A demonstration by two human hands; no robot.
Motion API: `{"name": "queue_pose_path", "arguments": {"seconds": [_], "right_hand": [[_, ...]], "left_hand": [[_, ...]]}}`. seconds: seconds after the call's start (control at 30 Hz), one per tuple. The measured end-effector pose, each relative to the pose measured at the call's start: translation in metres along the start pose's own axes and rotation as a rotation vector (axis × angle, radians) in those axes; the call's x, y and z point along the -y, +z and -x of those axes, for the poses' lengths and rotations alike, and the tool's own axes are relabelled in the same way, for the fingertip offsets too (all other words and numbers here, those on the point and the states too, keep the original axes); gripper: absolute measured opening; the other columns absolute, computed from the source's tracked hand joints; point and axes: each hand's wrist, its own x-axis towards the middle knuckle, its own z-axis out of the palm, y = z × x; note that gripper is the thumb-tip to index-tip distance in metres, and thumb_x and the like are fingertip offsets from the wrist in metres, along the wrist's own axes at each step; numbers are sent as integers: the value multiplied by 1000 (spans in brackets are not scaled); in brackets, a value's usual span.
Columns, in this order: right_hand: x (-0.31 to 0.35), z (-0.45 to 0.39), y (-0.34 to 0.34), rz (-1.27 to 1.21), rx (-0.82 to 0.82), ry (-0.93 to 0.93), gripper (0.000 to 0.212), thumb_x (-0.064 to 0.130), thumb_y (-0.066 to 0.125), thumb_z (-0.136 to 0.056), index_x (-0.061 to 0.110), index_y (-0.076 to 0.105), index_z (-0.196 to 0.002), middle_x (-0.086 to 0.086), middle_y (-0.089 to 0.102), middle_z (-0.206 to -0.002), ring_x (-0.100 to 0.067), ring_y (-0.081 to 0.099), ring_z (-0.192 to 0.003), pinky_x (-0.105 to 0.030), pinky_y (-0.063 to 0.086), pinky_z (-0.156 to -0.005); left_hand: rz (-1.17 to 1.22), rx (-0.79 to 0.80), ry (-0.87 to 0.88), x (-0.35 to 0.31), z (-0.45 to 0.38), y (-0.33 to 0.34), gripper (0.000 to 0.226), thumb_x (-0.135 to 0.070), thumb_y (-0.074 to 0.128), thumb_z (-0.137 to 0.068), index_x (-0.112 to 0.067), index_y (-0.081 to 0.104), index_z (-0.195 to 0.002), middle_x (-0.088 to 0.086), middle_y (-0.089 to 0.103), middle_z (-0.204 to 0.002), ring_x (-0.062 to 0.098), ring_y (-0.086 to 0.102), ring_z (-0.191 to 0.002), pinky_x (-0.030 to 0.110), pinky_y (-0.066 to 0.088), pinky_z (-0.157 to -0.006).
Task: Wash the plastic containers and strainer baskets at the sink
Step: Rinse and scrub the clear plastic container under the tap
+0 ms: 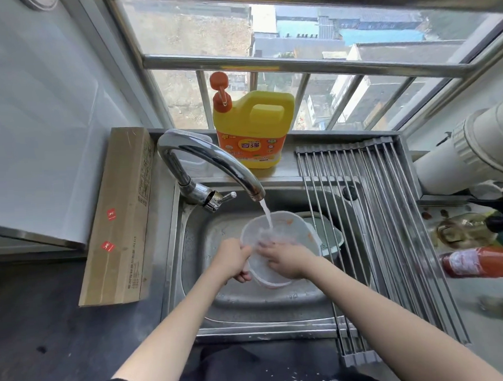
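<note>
A clear plastic container with orange smears on its inner wall is tilted over the steel sink. Water runs from the chrome faucet into it. My left hand grips its left rim. My right hand reaches inside it, fingers spread against the inner wall under the stream. A grey container lies in the sink behind it, partly under the drying rack.
A yellow dish soap jug with an orange pump stands on the ledge behind the sink. A roll-up metal drying rack covers the sink's right side. A cardboard box leans at the left. Bottles, one with red sauce, crowd the right counter.
</note>
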Motion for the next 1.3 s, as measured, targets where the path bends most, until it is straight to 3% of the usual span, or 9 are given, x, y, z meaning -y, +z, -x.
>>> {"name": "queue_pose_path", "arguments": {"seconds": [0.2,0.33,0.53,0.7,0.8,0.93,1.07,1.17,1.3], "right_hand": [[12,2,3,-69,64,-85,64,14,40,-95,23,12,-153,-6,16,-159,-27,21,-143,-37,19,-114],[-1,-2,-1,-24,-128,195,61,29,32,-100,16,4,-152,-14,18,-157,-34,21,-142,-49,19,-114],[-7,-6,-5,61,-157,16,65,37,41,-96,22,12,-152,-7,18,-158,-26,19,-144,-44,13,-116],[3,-6,-4,-82,-92,28,58,22,36,-96,26,16,-151,-4,27,-155,-27,28,-140,-44,24,-112],[9,-12,-7,-574,-324,282,51,15,37,-93,19,32,-144,-9,56,-131,-29,54,-114,-44,45,-97],[37,-15,-21,-1383,-389,327,61,16,38,-99,16,8,-153,-7,28,-152,-24,35,-134,-35,31,-107],[54,-10,-25,-1095,-238,124,49,34,27,-104,12,27,-147,-13,34,-149,-26,28,-140,-36,15,-115],[62,5,-29,-1045,-21,-47,38,37,23,-104,10,49,-103,-19,60,-89,-26,58,-81,-42,40,-88],[37,29,-48,-589,235,-38,57,48,19,-102,18,29,-148,-1,33,-152,-17,27,-141,-28,14,-113]], "left_hand": [[25,-36,31,0,1,0,29,-7,39,-87,-10,40,-59,10,44,-44,20,52,-30,17,36,-37],[3,-73,68,-5,5,-1,28,-2,35,-85,-5,38,-58,18,46,-50,17,50,-27,13,31,-30],[15,-85,81,-2,5,-1,27,-5,39,-87,-6,39,-60,18,43,-53,20,52,-28,16,34,-30],[-6,-77,31,2,1,-5,27,-10,39,-80,-11,42,-53,8,48,-33,30,58,-42,43,46,-52],[28,-94,23,3,4,-4,28,-7,38,-80,-8,42,-53,11,48,-36,27,57,-37,35,46,-47],[48,-96,48,0,11,5,33,0,36,-83,-2,44,-51,13,49,-40,14,50,-25,11,31,-31],[139,-174,129,-4,6,4,38,-3,38,-93,1,53,-58,14,51,-45,14,51,-26,16,35,-28],[70,-200,168,-9,4,-2,35,9,43,-84,-11,57,-59,7,52,-45,8,50,-27,18,37,-28],[22,-157,74,-13,12,-6,41,15,54,-67,-16,38,-46,-5,43,-39,4,45,-27,10,28,-27]]}}
